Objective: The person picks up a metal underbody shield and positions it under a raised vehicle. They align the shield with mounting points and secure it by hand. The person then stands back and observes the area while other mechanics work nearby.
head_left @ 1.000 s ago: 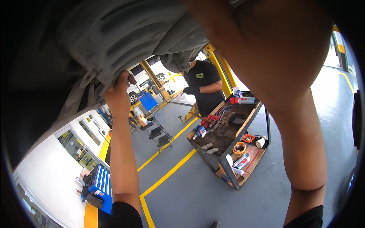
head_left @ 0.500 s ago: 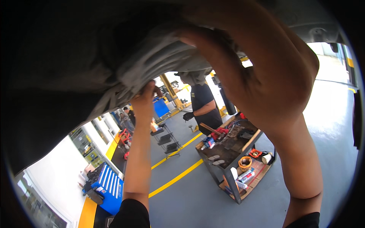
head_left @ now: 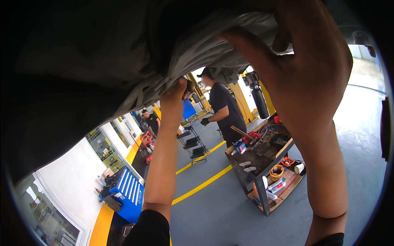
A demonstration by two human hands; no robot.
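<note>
Overhead spans a dusty grey, ribbed underbody panel (head_left: 205,51) of a raised vehicle, its upper left part lost in dark shadow. My left hand (head_left: 177,92) is raised to the panel's lower edge, fingers curled closed at it; the fingertips are partly hidden. Large and close on the right, my right hand (head_left: 308,78) reaches up with thumb and fingers apart. Its thumb points left along the panel, and the other fingertips go out of sight near the top. No tool shows in either hand.
A tool cart (head_left: 262,164) with rags, bottles and a hammer-like wooden handle stands below, between my forearms. Beyond it is a person in black (head_left: 225,106) with a gloved hand. A blue drawer cabinet (head_left: 127,197) stands lower left. Another person (head_left: 152,122) is farther back.
The view has shifted, so the cart, cabinet and people appear farther right. Both hands stay raised at the panel; the right hand sits slightly higher and farther right in the picture.
</note>
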